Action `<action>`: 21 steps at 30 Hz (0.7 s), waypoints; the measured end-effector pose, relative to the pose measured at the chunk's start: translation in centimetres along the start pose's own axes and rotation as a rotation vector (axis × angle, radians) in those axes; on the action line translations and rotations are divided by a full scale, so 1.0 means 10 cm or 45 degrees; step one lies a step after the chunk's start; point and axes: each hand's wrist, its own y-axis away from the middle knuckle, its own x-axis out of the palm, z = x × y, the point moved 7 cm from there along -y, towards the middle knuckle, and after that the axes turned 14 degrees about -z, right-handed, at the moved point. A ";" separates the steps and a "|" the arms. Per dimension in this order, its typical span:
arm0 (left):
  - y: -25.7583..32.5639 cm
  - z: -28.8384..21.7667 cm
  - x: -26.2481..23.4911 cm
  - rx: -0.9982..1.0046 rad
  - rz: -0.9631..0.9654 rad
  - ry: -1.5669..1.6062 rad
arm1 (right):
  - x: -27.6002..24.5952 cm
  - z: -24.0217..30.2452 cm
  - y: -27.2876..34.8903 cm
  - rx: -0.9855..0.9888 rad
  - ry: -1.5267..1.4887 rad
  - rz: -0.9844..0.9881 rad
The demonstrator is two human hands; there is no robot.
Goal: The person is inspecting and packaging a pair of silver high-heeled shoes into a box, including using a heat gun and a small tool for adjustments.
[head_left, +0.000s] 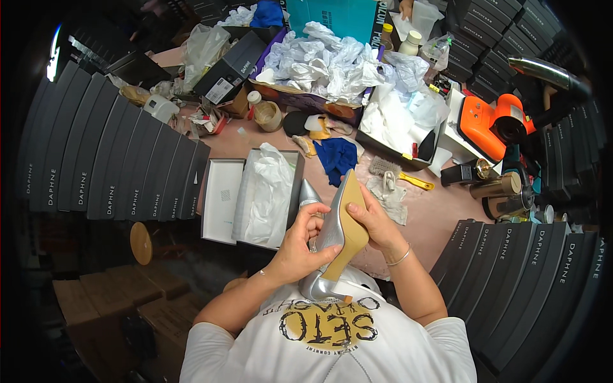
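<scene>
In front of my chest I hold a silver high-heeled pump point(348, 246) tilted on its side, tan sole facing right and toe pointing away from me. My left hand point(297, 246) is closed on the silver upper, its thumb near the sole's edge. Around the front half is my right hand point(378, 225), with the thumb laid on the sole. Just left of this pump, the pointed silver toe of a second shoe point(309, 193) shows; the rest of it is largely hidden, and I cannot tell what supports it. An open shoebox point(220, 198) with white tissue paper point(263, 191) lies on the table to the left.
Stacked dark shoeboxes point(96, 153) line the left, with more point(511, 274) at right. Beyond my hands are a blue cloth point(336, 159), a yellow-handled brush point(416, 182), a box of crumpled tissue point(319, 64), a glue jar point(265, 116) and an orange device point(482, 127).
</scene>
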 end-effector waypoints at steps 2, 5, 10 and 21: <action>0.00 0.00 0.01 0.011 0.007 0.014 | 0.01 0.00 0.00 0.000 0.000 0.004; 0.01 0.00 0.02 -0.024 0.018 0.082 | 0.05 0.03 0.01 0.022 -0.024 0.016; 0.03 0.03 0.05 -0.138 0.041 0.259 | 0.08 0.04 0.03 0.018 -0.035 0.032; 0.08 0.01 0.05 -0.109 0.106 -0.020 | 0.10 -0.01 0.05 0.016 0.095 0.061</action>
